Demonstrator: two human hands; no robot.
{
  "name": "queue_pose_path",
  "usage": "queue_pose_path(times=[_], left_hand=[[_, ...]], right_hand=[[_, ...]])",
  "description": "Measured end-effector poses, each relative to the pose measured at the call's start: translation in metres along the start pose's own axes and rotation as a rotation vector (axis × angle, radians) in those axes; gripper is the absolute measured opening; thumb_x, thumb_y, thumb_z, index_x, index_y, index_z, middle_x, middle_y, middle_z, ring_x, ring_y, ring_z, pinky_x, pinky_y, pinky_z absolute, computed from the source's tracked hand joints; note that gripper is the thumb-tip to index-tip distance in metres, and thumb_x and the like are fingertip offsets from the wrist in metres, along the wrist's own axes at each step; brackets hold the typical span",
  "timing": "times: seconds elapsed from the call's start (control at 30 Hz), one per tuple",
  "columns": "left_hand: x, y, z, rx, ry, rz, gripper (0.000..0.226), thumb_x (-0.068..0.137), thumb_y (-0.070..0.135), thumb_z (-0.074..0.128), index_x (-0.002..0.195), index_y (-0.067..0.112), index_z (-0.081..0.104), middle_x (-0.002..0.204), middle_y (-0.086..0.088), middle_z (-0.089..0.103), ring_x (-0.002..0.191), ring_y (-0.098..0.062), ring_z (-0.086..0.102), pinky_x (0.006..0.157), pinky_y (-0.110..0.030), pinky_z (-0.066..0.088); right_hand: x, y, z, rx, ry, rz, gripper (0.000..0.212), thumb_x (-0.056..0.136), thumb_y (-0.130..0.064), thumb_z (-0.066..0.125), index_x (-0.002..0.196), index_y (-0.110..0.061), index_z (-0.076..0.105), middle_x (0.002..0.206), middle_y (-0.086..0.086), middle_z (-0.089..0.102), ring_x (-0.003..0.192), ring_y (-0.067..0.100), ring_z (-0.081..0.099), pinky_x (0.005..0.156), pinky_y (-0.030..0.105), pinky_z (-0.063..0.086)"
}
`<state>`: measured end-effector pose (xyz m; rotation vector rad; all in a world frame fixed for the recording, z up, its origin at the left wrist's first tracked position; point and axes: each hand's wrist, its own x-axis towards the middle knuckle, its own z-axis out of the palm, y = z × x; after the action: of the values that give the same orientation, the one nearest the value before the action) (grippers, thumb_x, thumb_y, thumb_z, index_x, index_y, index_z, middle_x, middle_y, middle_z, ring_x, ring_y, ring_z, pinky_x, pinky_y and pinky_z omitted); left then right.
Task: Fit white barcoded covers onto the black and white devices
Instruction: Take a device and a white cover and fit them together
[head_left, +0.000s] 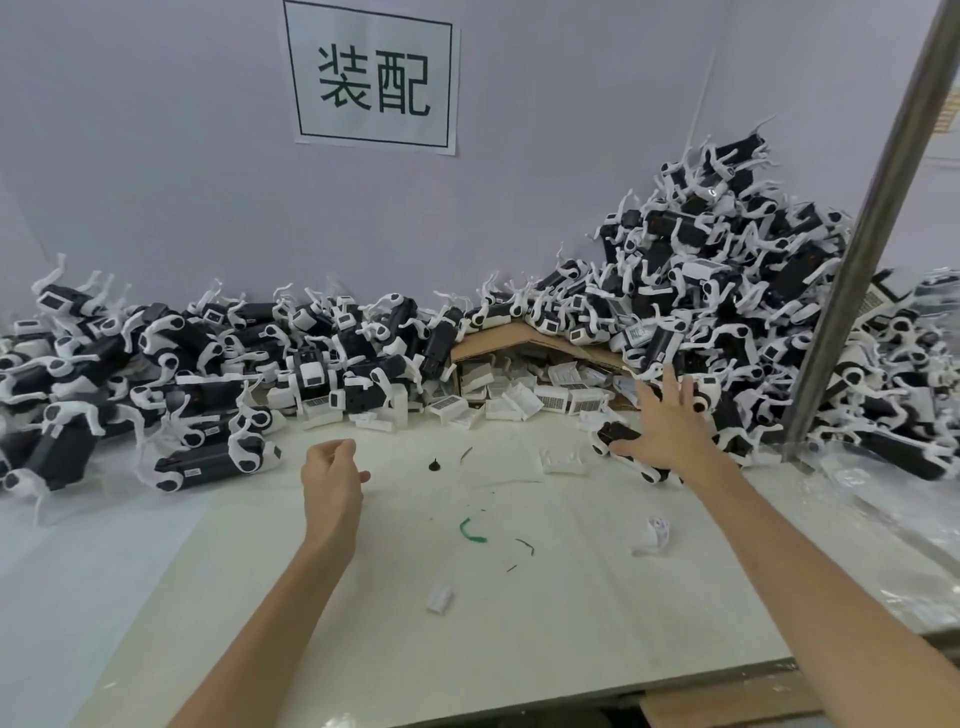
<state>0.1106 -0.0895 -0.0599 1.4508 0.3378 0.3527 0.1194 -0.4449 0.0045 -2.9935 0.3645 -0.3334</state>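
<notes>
At two o'clock the right hand (670, 431), fingers spread, pressed on a black and white device (621, 434) under the tall heap (727, 291), which might slide down if disturbed.

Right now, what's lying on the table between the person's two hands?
In the head view, between the left hand and right hand: a small black cone-shaped piece, a dark sliver, and a white cover.

- Left hand (332, 475): bare, no glove, no ring or watch visible.
- Right hand (670, 423): bare, no glove, no ring visible.
- Both forearms: bare to the frame edge, no sleeve, cuff or wristband in view.
</notes>
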Motion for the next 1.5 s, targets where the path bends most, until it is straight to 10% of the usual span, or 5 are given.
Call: queue_pose_path(times=[0.17,0.3,0.77,1.13,1.5], left_hand=[[-0.003,0.002,-0.001,0.015,-0.002,0.007,0.028,0.106,0.024,0.040,0.129,0.010,0.050,0.123,-0.002,0.050,0.099,-0.023,0.061,0.064,-0.029,0.041],[-0.003,0.002,0.000,0.026,-0.014,0.006,0.031,0.106,0.024,0.041,0.131,0.008,0.050,0.126,-0.003,0.051,0.099,-0.022,0.061,0.065,-0.029,0.041],[0.004,-0.001,0.001,0.073,-0.042,0.031,0.031,0.105,0.020,0.039,0.130,0.006,0.053,0.139,-0.012,0.049,0.100,-0.028,0.060,0.084,-0.040,0.042],[0.003,-0.002,0.001,0.082,-0.048,0.040,0.026,0.105,0.019,0.038,0.124,0.010,0.054,0.132,-0.009,0.050,0.098,-0.029,0.061,0.082,-0.040,0.041],[-0.003,-0.001,0.001,0.122,-0.066,0.073,0.025,0.105,0.021,0.039,0.121,0.009,0.055,0.139,-0.013,0.047,0.093,-0.026,0.062,0.082,-0.038,0.041]], right_hand=[[-0.038,0.007,0.036,0.250,0.536,-0.184,0.057,0.081,-0.019,0.079,0.133,-0.012,0.056,0.150,0.015,0.037,0.135,0.036,0.042,0.097,0.048,0.047],[-0.037,0.019,0.044,0.049,0.162,-0.068,0.048,0.087,-0.028,0.072,0.130,-0.018,0.054,0.154,0.003,0.028,0.122,0.027,0.052,0.090,0.037,0.046],[-0.024,0.041,0.042,0.253,0.222,0.008,0.065,0.089,0.003,0.056,0.148,-0.015,0.037,0.099,0.011,0.063,0.094,0.031,0.062,0.068,0.032,0.042],[-0.087,0.006,0.009,1.995,-0.097,0.500,0.027,0.095,-0.012,0.060,0.121,-0.007,0.057,0.109,0.022,0.064,0.070,0.027,0.071,0.052,0.031,0.059],[-0.060,-0.084,-0.044,1.992,-0.268,0.129,0.035,0.102,-0.012,0.054,0.134,0.003,0.052,0.110,0.016,0.066,0.083,0.011,0.071,0.085,0.029,0.060]])
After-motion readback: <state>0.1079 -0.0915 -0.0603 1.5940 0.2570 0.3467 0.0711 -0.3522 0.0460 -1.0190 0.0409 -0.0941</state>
